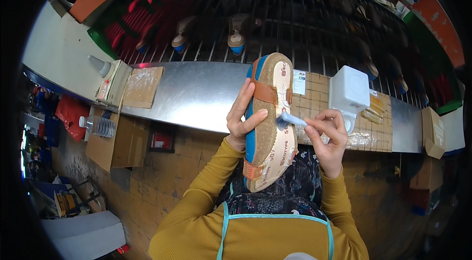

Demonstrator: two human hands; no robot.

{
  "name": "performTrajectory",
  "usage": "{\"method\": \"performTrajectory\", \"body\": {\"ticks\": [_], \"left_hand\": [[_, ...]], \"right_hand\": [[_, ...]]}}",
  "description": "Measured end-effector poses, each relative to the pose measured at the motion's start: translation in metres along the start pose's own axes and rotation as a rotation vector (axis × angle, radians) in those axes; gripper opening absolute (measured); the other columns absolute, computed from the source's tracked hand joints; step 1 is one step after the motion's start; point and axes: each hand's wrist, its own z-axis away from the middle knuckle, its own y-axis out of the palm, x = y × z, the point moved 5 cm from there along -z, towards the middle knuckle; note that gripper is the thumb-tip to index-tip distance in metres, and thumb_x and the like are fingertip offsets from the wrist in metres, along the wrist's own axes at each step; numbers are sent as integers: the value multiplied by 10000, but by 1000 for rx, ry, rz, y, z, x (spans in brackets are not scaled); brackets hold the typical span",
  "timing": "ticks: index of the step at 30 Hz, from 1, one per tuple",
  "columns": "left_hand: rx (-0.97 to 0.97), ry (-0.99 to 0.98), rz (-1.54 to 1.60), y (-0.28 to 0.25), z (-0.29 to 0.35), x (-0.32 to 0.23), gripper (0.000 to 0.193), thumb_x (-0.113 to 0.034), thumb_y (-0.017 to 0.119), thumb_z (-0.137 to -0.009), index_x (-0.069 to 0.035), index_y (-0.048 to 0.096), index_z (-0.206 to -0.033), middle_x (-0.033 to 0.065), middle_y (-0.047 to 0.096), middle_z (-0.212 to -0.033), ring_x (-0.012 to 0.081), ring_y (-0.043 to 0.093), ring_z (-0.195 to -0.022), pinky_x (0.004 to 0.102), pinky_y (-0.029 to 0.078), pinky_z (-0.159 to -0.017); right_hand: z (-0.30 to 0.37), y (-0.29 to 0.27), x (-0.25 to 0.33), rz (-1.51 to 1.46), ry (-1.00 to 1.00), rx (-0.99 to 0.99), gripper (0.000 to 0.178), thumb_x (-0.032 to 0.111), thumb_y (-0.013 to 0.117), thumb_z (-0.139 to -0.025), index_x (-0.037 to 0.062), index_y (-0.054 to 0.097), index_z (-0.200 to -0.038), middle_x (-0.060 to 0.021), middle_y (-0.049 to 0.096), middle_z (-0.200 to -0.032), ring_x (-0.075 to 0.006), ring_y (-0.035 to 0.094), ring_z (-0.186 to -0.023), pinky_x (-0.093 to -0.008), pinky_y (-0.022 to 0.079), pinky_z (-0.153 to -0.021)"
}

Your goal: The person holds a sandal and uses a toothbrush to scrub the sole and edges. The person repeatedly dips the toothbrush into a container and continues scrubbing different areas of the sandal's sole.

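The left hand (pixel 244 120) is holding a cork-soled sandal (pixel 270 122) upright above the lap, fingers wrapped closed around its blue edge, while the right hand (pixel 328 138) is pinching a small brush (pixel 291 119) shut between fingertips, its tip touching the footbed beside the tan strap (pixel 265 92). A loosening grip could be tipping the sandal toward the bench (pixel 196 93) — a wandering brush could be smearing the strap. Open room is lying left along the bench; the white box (pixel 349 91) is crowding the far right.
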Motion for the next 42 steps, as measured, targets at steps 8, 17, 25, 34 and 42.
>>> {"method": "performTrajectory", "body": {"ticks": [8,17,25,34,42], "left_hand": [[67,86,-119,-4,-5,-3,434,-149,785,-719,-254,604,-1099,199,519,-1357,473,521,-1215,504,513,-968],[77,92,-102,-3,-10,-1,433,-140,783,-708,-257,610,-1088,197,532,-1349,475,526,-1208,499,524,-955],[50,79,-97,1,-14,0,416,-173,772,-741,-248,602,-1114,217,508,-1369,473,520,-1218,494,511,-969],[7,33,-33,10,-14,1,456,-197,792,-723,-232,602,-1136,224,495,-1383,466,504,-1238,499,491,-992],[-17,3,-51,18,-17,7,476,-176,806,-697,-208,629,-1138,229,483,-1395,450,493,-1258,492,470,-1018]], "right_hand": [[-11,3,13,319,-183,-105,238,79,794,-709,130,775,-941,-47,588,-912,-140,554,-768,-307,308,-799],[-15,-1,5,246,-215,-50,236,92,797,-705,133,774,-936,-26,596,-875,-145,557,-766,-305,313,-786],[-5,-4,-5,62,-67,48,226,84,797,-717,88,770,-941,-32,598,-869,-132,556,-759,-278,364,-759],[15,-7,-6,-1,-33,-3,228,51,798,-712,70,767,-938,-47,590,-884,-144,558,-788,-267,412,-722],[31,-5,-4,65,-178,-138,275,75,828,-673,120,775,-939,-51,571,-911,-185,520,-837,-278,407,-728]]}}
